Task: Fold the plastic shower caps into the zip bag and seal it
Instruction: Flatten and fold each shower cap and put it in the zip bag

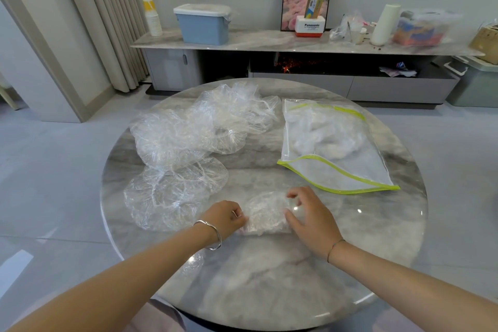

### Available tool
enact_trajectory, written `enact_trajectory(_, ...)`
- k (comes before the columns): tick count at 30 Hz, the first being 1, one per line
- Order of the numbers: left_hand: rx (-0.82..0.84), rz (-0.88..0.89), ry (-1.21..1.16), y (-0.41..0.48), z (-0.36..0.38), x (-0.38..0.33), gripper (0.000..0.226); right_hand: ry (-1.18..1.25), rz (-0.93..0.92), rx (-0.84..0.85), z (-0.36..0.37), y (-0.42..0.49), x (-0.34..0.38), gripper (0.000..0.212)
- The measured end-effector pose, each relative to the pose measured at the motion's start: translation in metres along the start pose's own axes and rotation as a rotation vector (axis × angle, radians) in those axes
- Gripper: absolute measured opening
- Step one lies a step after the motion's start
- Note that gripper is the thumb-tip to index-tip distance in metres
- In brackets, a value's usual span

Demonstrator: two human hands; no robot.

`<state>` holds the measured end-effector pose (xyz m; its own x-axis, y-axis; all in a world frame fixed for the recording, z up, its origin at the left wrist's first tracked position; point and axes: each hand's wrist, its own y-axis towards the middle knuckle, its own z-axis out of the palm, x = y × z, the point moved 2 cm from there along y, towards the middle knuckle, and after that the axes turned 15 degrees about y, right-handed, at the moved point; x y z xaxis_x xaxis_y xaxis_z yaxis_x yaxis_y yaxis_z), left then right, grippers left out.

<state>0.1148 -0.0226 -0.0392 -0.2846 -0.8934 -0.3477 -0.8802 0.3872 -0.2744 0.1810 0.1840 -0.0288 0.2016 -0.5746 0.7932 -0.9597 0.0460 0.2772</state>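
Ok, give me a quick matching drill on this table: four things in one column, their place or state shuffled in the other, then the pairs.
1. folded cap
2. zip bag
3. loose caps
4. blue box

A. on the sideboard at the wall
B. on the table, right side, mouth gaping
C. gripped by left hand and right hand
D. heaped on the table, left side

Pairs: 1-C, 2-B, 3-D, 4-A

I can read just one word from here: "Panasonic", in dark letters on the white front of the small white-and-red plastic box (309,27) on the long grey marble sideboard (256,41). The finer print beneath it is too small to read.
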Motion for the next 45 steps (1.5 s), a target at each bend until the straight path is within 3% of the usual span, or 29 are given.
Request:
enact_trajectory(3,-0.003,-0.032,-0.035,0.001,0.000,0.001,0.026,-0.206,-0.304,0.229,0.007,-0.003,0.003,0.029)
enact_trajectory(7,-0.119,0.022,0.077,-0.006,-0.006,-0.008,0.010,-0.321,-0.205,0.499,0.017,-0.011,-0.008,0.061)
enact_trajectory(10,-0.412,0.275,0.333,-0.017,-0.013,-0.025,0.029,-0.355,-0.170,0.554,0.017,-0.010,-0.014,0.071)
enact_trajectory(13,-0.454,0.530,0.501,-0.024,-0.007,-0.035,0.045,-0.330,-0.159,0.556,0.018,-0.007,-0.013,0.071)
enact_trajectory(17,-0.173,0.446,0.666,-0.020,0.011,-0.022,0.056,-0.362,-0.162,0.539,0.018,-0.005,-0.011,0.075)
enact_trajectory(20,-0.191,0.406,0.661,-0.015,0.011,-0.022,0.050,-0.353,-0.161,0.487,0.019,-0.002,-0.011,0.070)
enact_trajectory(30,-0.174,0.266,0.475,0.006,-0.005,-0.021,0.032,-0.214,-0.090,0.297,0.017,0.011,-0.014,0.014)
enact_trajectory(38,-0.030,0.034,-0.043,0.010,-0.002,-0.003,0.021,0.125,0.262,0.203,0.019,0.013,-0.025,0.028)
enact_trajectory(42,-0.036,-0.048,-0.057,0.009,0.000,-0.002,0.027,0.163,0.382,0.147,0.021,0.018,-0.028,0.027)
enact_trajectory(45,-0.125,0.036,0.133,0.006,0.002,-0.007,0.042,0.141,0.410,0.115,0.023,0.019,-0.029,0.028)
